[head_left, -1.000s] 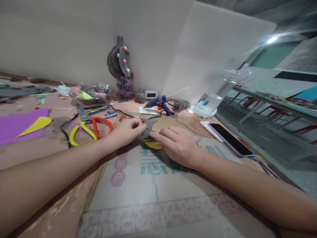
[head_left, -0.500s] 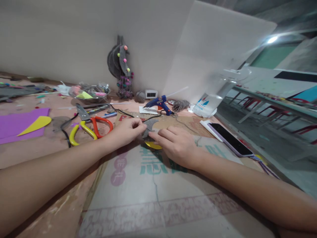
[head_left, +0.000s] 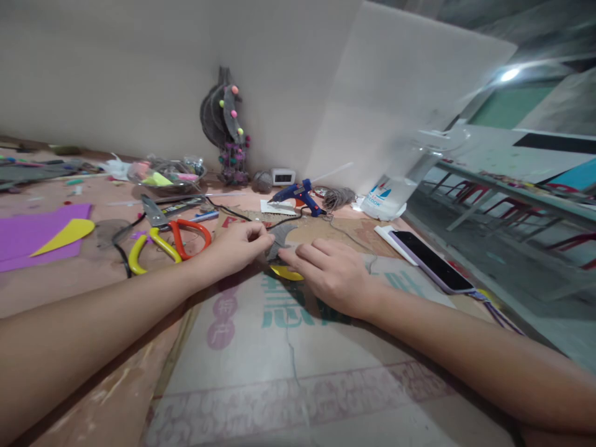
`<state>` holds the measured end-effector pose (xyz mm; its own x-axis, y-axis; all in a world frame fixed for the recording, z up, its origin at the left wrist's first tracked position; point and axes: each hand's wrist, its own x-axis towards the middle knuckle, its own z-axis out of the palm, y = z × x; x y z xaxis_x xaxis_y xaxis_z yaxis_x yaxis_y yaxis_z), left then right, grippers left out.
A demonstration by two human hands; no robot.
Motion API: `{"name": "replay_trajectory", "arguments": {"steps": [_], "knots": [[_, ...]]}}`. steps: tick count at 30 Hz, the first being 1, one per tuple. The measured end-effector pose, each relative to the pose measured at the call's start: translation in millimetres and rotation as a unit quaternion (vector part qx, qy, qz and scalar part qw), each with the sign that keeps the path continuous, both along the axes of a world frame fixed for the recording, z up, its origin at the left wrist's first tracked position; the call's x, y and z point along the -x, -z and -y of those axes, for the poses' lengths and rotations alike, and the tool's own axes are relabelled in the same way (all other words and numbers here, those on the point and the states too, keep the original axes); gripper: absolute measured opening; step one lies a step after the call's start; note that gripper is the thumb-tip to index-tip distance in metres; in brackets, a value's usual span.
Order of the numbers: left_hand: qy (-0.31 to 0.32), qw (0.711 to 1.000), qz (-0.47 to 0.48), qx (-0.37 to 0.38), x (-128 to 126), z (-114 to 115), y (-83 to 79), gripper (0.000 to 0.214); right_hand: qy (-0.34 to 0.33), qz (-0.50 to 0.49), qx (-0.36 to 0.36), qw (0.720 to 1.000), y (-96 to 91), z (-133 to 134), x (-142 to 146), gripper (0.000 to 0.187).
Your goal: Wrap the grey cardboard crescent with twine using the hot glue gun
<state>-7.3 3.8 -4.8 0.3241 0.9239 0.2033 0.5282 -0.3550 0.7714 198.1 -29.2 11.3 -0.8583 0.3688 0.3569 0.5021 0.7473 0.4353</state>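
A small grey crescent-like piece [head_left: 282, 234], its surface looking yarn-wrapped, is between my hands above the cardboard. My left hand [head_left: 243, 247] is closed, thumb and index finger pinching the piece's left edge. From the other side, my right hand [head_left: 331, 273] has its bent fingers closed at the piece's lower right edge; the thumb is hidden. Just below the fingertips, a yellow piece [head_left: 286, 273] shows in part. A thin grey strand of yarn [head_left: 292, 357] runs down the printed cardboard sheet [head_left: 242, 379].
Behind my hands lie a blue glue gun [head_left: 298, 195] and a yarn bundle [head_left: 339, 198]. Scissors with red handles [head_left: 192, 239], yellow-handled pliers [head_left: 138, 253] and purple sheets [head_left: 41, 233] are at left. A phone [head_left: 431, 261] and a clear pitcher [head_left: 388, 192] stand right.
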Motion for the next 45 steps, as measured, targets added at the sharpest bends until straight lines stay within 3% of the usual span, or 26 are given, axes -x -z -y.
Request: {"name": "replay_trajectory", "arguments": {"steps": [7,14,34,45], "knots": [[0.003,1.0,0.005,0.004,0,0,0.1,0.029,-0.003,-0.009,0.022,1.0,2.1,-2,-1,0.034],[0.001,1.0,0.009,0.01,1,1,-0.1,0.028,-0.029,-0.081,0.021,0.996,6.6,-8,-3,0.033],[-0.001,1.0,0.005,0.011,1,2,-2.9,0.027,-0.001,-0.011,-0.001,1.0,-1.6,2,1,0.033],[-0.002,1.0,0.006,0.019,0,2,-4.3,0.027,-0.02,-0.01,0.009,1.0,-1.8,1,-1,0.033]]}}
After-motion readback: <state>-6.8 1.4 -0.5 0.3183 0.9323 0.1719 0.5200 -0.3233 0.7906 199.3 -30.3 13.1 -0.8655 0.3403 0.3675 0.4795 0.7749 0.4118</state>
